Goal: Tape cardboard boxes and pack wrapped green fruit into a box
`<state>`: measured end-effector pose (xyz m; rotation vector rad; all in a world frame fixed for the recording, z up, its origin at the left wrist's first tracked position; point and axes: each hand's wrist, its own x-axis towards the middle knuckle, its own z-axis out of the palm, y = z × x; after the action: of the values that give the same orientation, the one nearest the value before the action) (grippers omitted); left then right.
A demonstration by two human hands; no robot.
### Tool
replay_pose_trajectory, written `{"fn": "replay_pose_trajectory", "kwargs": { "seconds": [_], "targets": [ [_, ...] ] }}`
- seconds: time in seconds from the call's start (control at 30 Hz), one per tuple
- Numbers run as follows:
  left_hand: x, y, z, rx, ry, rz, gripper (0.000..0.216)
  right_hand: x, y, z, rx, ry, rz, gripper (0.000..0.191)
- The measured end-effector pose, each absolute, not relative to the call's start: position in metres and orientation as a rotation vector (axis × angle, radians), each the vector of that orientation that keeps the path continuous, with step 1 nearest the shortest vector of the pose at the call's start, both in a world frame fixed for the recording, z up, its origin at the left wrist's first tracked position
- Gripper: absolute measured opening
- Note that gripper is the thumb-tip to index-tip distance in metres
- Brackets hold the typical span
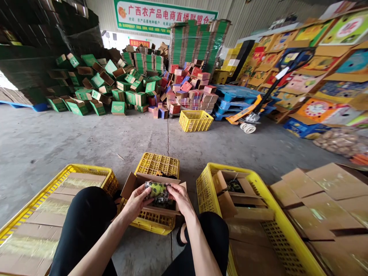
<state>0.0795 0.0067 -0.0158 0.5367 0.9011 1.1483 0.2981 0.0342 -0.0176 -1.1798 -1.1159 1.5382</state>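
My left hand (137,200) and my right hand (178,196) are both closed on a clear plastic bag of green-and-dark fruit (157,190), held between them. The bag sits just above an open brown cardboard box (135,182) with its flaps spread. That box rests on an upturned yellow plastic crate (156,165) on the concrete floor between my knees. My legs in black trousers frame the crate on both sides.
A yellow crate (37,195) of sealed cartons sits at my left. Another yellow crate (258,184) at my right holds an open box. Taped cartons (324,191) stack further right. Beyond lie a yellow basket (196,120), piles of green and red boxes, blue pallets and a pallet jack (253,113).
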Motion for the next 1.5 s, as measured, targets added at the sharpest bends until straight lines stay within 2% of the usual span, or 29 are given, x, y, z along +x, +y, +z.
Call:
{"fn": "replay_pose_trajectory", "kwargs": {
  "seconds": [0.57, 1.1, 1.5],
  "targets": [
    [0.076, 0.013, -0.024, 0.456, 0.994, 1.198, 0.05, 0.296, 0.035, -0.018, -1.194, -1.111, 1.512, 0.045],
    [0.08, 0.018, -0.027, 0.481, 1.031, 1.229, 0.062, 0.296, 0.039, -0.024, -1.205, -1.044, 1.504, 0.049],
    [0.077, 0.014, -0.029, 0.511, 0.937, 1.157, 0.054, 0.298, 0.038, -0.023, -1.232, -1.094, 1.474, 0.051]
  ]
}}
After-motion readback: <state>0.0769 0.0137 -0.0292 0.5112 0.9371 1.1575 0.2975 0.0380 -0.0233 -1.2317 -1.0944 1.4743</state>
